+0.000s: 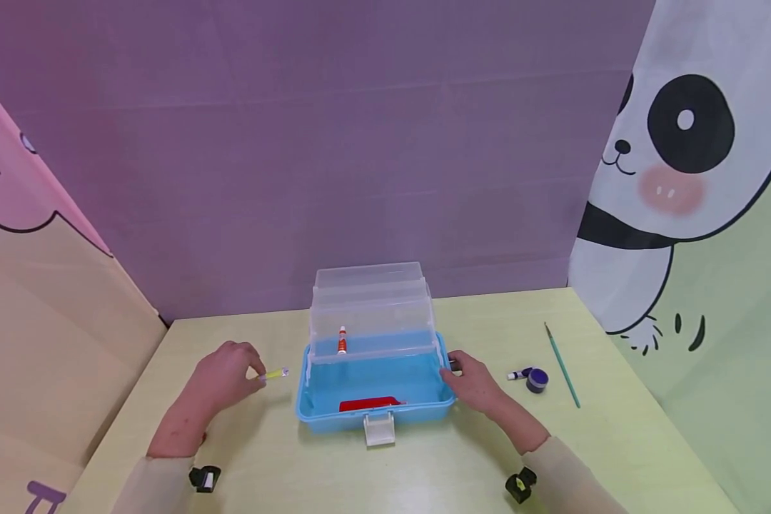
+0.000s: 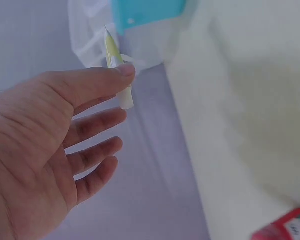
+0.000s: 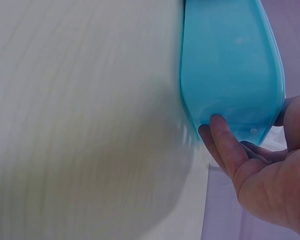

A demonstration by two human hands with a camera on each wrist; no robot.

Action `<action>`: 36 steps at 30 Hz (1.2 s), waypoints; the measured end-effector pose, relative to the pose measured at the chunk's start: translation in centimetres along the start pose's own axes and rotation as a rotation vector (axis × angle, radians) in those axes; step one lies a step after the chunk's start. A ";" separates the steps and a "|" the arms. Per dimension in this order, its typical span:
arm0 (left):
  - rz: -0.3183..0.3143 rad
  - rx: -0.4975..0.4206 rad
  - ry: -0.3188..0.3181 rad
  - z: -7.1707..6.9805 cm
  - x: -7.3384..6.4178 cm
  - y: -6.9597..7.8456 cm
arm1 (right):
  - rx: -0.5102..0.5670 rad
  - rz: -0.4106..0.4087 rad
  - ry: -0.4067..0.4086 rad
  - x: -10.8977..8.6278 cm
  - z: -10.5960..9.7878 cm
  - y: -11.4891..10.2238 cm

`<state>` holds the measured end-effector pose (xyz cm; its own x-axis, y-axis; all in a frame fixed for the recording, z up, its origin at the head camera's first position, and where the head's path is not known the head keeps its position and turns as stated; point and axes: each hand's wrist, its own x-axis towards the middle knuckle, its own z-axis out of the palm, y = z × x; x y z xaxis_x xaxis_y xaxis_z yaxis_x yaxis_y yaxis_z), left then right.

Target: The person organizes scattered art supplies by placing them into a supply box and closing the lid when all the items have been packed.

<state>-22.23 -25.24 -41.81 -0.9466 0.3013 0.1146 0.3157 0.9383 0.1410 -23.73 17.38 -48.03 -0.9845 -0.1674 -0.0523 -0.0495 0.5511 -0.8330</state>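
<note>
Purple cloth wall [image 1: 334, 157] at the back, panda print [image 1: 690, 185] at 2 o'clock, pale wood-look table [image 1: 257, 457] below. Clock is head view, centred on the box, 12 = far wall.

Blue box [image 1: 334, 425] sits mid-table, clear lid [image 1: 369, 294] raised at 12, white latch [image 1: 380, 430] hanging at 6. Inside: red object [image 1: 366, 404] at 6 by the front wall; red-and-white tube [image 1: 343, 341] at 11, at the clear plastic; can't tell if on or behind it.

Left hand [image 1: 228, 375] at 9, well off the table edge, pinching yellow tube [image 1: 273, 373] at the white-cap end; tapered end points to 3, near the box but apart. Other fingers loosely bent.

Right hand [image 1: 474, 385] at 3, gripping the box end: thumb at rim, fingertips on outer wall.

Further out at 3: small dark-labelled tube [image 1: 519, 373] just beside purple pot [image 1: 537, 380], then teal brush [image 1: 562, 368] lying tip to 11.
</note>
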 end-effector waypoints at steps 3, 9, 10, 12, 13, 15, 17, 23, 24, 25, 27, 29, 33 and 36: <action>0.016 0.019 0.008 -0.6 0.6 0.7 | -0.004 -0.012 0.008 0.0 0.0 0.1; 0.014 0.028 -0.017 -1.1 1.5 1.9 | -0.015 -0.009 0.009 0.0 0.1 0.3; 0.012 0.022 -0.021 -1.2 1.6 2.1 | -0.012 -0.005 0.007 0.0 0.1 0.3; 0.007 0.011 -0.026 -1.4 1.9 2.5 | -0.005 -0.003 0.006 -0.1 0.1 0.3; 0.006 0.006 -0.027 -1.5 2.0 2.7 | -0.005 -0.003 0.003 -0.1 0.2 0.3; 0.005 -0.002 -0.031 -1.7 2.4 3.2 | -0.004 0.001 0.000 -0.1 0.1 0.2; 0.004 -0.005 -0.034 -1.9 2.8 3.7 | -0.006 0.000 0.001 -0.1 0.1 0.2; 0.001 -0.004 -0.028 -2.6 4.2 5.2 | -0.008 0.011 0.006 0.0 0.2 0.3; -0.001 -0.008 -0.031 -2.8 4.4 5.4 | -0.008 0.014 0.005 0.0 0.2 0.3; 0.000 -0.010 -0.032 -2.9 4.7 5.7 | -0.010 0.013 0.004 0.0 0.2 0.3; 0.003 -0.013 -0.035 -3.1 5.0 6.3 | -0.007 0.018 0.002 0.0 0.3 0.3; 0.015 -0.009 -0.036 -3.3 5.5 7.0 | -0.007 0.016 0.000 0.1 0.3 0.4; 0.035 -0.005 -0.022 -3.5 6.3 8.0 | -0.006 0.016 0.004 0.2 0.3 0.3; 0.034 -0.023 -0.020 -3.3 7.0 8.5 | -0.008 0.014 0.006 0.2 0.3 0.3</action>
<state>-25.94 -15.69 -36.59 -0.9365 0.3360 0.1003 0.3485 0.9236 0.1599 -23.84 17.26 -48.45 -0.9861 -0.1544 -0.0608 -0.0366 0.5596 -0.8280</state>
